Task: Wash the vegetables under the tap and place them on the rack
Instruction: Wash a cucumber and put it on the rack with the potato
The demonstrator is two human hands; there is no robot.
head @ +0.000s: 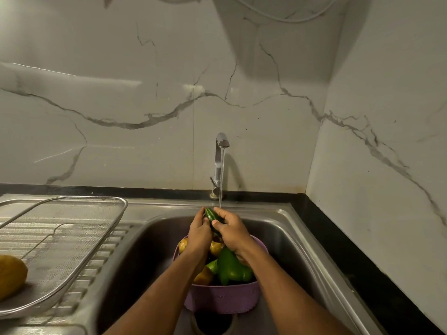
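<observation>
Water runs from the tap (222, 141) into the steel sink (285, 228). Under the stream, my left hand (199, 234) and my right hand (231, 229) both grip a dark green cucumber (211, 217), fingers curled round it from either side. Below them a purple colander (222, 298) stands in the sink, holding a green bell pepper (231, 267), potatoes (216, 247) and other vegetables partly hidden by my arms. At the left, a wire mesh rack (72, 240) lies on the drainboard with one yellow-brown potato (11, 276) in it.
A black counter edge (338, 238) runs behind and to the right of the sink. Marbled wall tiles rise behind and at the right. The sink drain (212, 325) shows beneath the colander.
</observation>
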